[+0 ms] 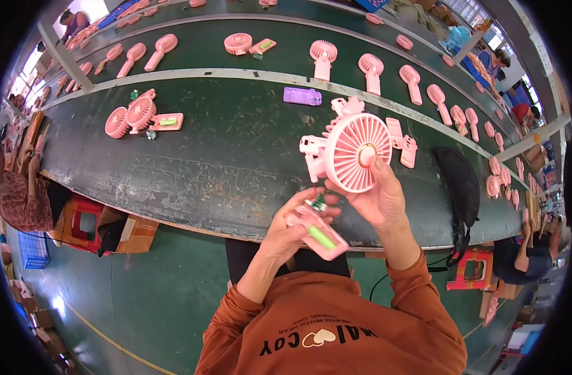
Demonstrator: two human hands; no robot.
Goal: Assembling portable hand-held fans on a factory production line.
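My right hand (385, 199) grips a round pink fan head (355, 153) with a slatted grille, its thumb resting on the front near the hub. Closed on a pink handle shell (331, 245) is my left hand (287, 228), just below and left of the fan head. A green battery (321, 236) lies in that shell, and a small green circuit board (317, 202) sticks up at its upper end. A thin red wire seems to run between the board and the fan head. Pink shell pieces (400, 142) lie on the bench just beyond my right hand.
On the green bench (236, 169), several pink fan parts (140, 114) lie at left and a purple tray-like piece (302, 95) at centre. A black bag (456, 187) rests at right. Beyond a metal rail (261, 75), a belt carries pink handheld fans (323, 59). People sit at both sides.
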